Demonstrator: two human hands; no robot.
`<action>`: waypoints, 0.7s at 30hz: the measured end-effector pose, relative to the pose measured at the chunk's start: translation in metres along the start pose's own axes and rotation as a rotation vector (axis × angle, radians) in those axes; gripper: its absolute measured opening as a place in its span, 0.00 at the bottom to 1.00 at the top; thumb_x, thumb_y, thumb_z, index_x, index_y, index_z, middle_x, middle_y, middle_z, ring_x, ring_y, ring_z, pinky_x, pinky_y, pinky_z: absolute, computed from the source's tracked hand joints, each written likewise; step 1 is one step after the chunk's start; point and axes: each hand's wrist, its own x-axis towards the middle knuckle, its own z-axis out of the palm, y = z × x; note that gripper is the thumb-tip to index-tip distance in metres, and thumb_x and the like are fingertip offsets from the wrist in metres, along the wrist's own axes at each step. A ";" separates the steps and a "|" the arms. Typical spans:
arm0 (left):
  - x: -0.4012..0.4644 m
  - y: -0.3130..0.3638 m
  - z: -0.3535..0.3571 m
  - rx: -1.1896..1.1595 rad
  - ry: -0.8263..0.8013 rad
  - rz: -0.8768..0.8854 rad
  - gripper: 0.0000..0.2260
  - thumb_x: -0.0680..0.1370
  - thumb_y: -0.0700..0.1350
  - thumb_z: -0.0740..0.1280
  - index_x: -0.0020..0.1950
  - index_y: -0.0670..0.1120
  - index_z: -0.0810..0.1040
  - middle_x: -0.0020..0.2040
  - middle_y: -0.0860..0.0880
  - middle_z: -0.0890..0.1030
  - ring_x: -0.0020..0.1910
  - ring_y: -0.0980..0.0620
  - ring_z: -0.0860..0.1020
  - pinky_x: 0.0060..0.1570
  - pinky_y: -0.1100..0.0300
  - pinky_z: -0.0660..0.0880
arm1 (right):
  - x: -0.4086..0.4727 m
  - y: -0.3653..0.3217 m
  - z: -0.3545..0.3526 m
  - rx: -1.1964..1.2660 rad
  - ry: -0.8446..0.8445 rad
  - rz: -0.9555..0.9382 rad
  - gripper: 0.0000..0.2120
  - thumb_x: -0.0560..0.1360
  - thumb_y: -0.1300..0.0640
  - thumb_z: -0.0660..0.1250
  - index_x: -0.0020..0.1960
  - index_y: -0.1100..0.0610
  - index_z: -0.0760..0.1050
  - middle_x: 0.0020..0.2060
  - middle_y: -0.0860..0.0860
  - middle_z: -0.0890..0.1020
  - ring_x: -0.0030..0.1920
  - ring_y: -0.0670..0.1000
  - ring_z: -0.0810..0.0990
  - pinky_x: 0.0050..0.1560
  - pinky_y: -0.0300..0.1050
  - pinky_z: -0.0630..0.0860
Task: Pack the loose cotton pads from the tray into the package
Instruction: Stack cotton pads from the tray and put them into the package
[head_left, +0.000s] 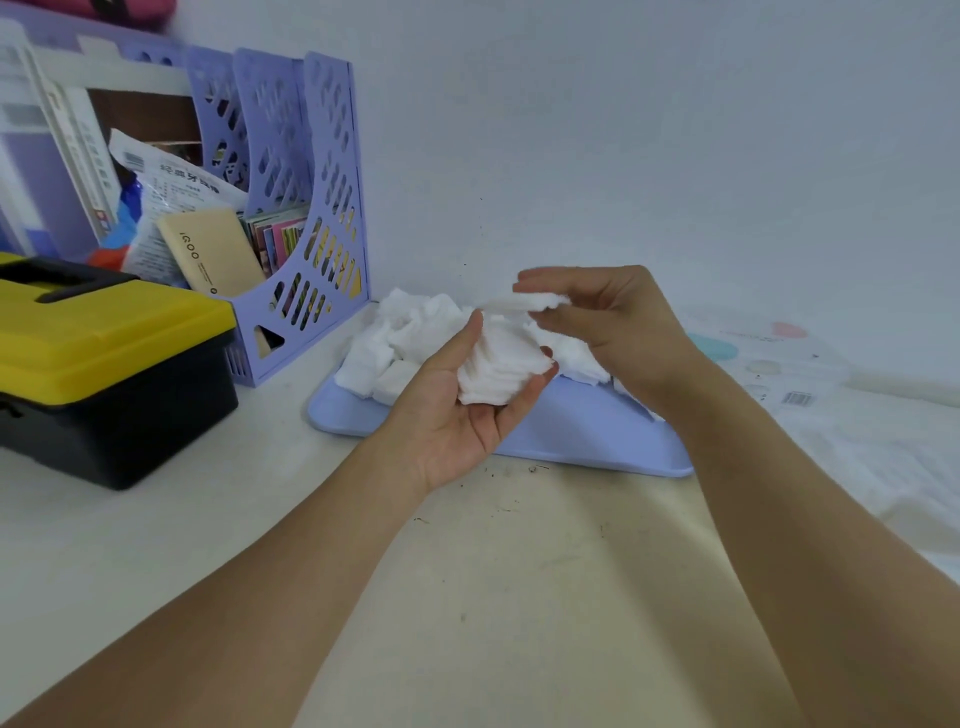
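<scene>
Above the lilac tray (582, 441), the left hand (467, 400) cups a squared stack of cotton pads (501, 371), fingers curled under it. The right hand (608, 312) pinches one pad (519, 301) just over the stack. Loose pads (410, 327) remain heaped on the tray's far side. The package (769, 353) lies flat, right of the tray. Recommendation: align edges before adding; keep the stack lightly compressed.

Fluffy matt cotton pads (415, 327), smooth plastic tray (582, 436), glossy plastic toolbox (104, 353), perforated plastic file rack (322, 208), matt tabletop (519, 597)
</scene>
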 end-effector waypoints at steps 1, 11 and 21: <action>0.000 0.000 0.000 0.003 -0.001 0.015 0.28 0.73 0.52 0.72 0.68 0.40 0.77 0.64 0.38 0.81 0.60 0.40 0.82 0.49 0.54 0.84 | -0.001 0.000 0.004 -0.053 -0.032 -0.029 0.13 0.74 0.72 0.69 0.54 0.59 0.85 0.53 0.48 0.86 0.56 0.41 0.83 0.57 0.39 0.79; 0.001 0.002 -0.001 0.015 0.020 0.084 0.23 0.81 0.52 0.67 0.70 0.38 0.75 0.64 0.40 0.81 0.64 0.44 0.80 0.63 0.52 0.77 | -0.001 -0.002 0.012 -0.529 -0.012 -0.118 0.09 0.71 0.65 0.71 0.48 0.56 0.87 0.41 0.48 0.87 0.40 0.41 0.84 0.41 0.36 0.81; 0.002 0.000 0.002 0.055 0.082 0.099 0.21 0.79 0.49 0.69 0.68 0.38 0.76 0.62 0.39 0.83 0.62 0.44 0.82 0.62 0.52 0.78 | 0.002 -0.006 0.010 -0.772 0.018 -0.155 0.04 0.66 0.63 0.73 0.38 0.56 0.85 0.32 0.48 0.83 0.34 0.46 0.80 0.37 0.42 0.78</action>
